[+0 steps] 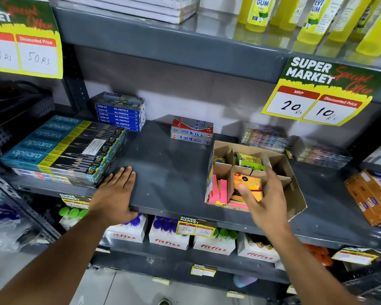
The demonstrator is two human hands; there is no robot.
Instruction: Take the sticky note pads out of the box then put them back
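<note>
— Where is the right hand (266, 201)?

— Over the cardboard box (295, 194), fingers spread wide; its thumb lies across an orange sticky note pad (251, 186) standing in a front compartment; whether it grips, I cannot tell; pink pads (217, 190) fill the next slot.

— And the left hand (117, 192)?

— Flat and open on the grey shelf (167, 164), touching the "apsara PLATINUM" pencil boxes (62, 148); "DOMS OIL PASTELS" (121, 113) stand behind; a sign (321, 91) reads "MRP 20, Discounted Price 10".
</note>
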